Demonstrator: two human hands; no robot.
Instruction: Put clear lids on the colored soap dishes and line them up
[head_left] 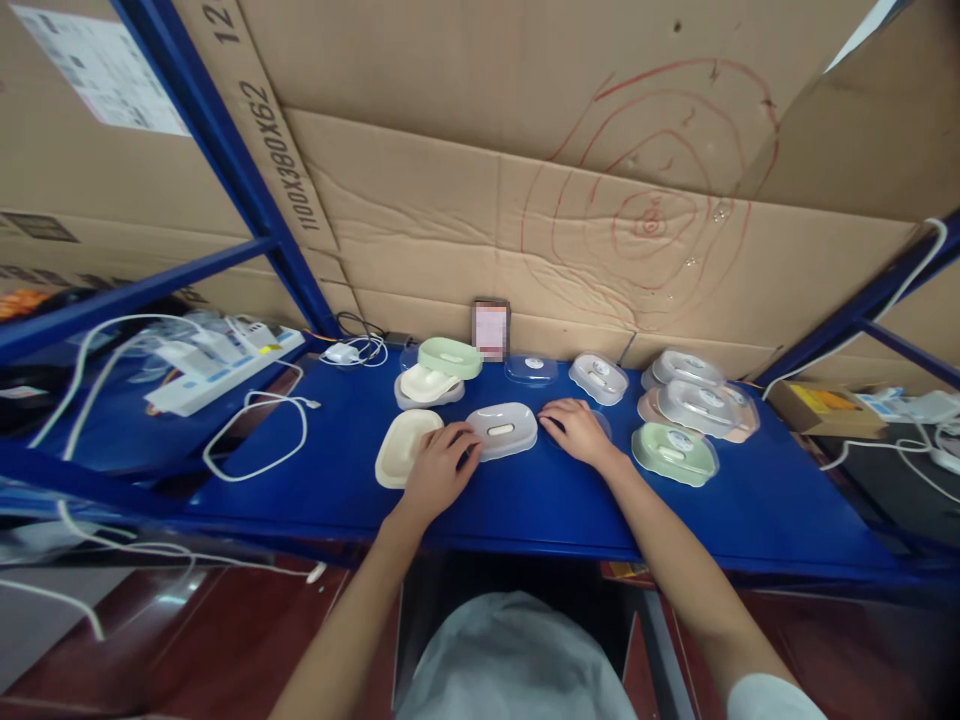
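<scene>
Even, fairly bright light falls on the blue shelf (570, 500), with only soft shadows beside it. Straight lines bow toward the edges, corners below the shelf blur, and a small patch behind it is pixelated.

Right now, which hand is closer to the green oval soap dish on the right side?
Right. The right hand rests on the blue shelf just left of the green oval soap dish; the left hand sits farther left, beyond the white lidded dish.
</scene>
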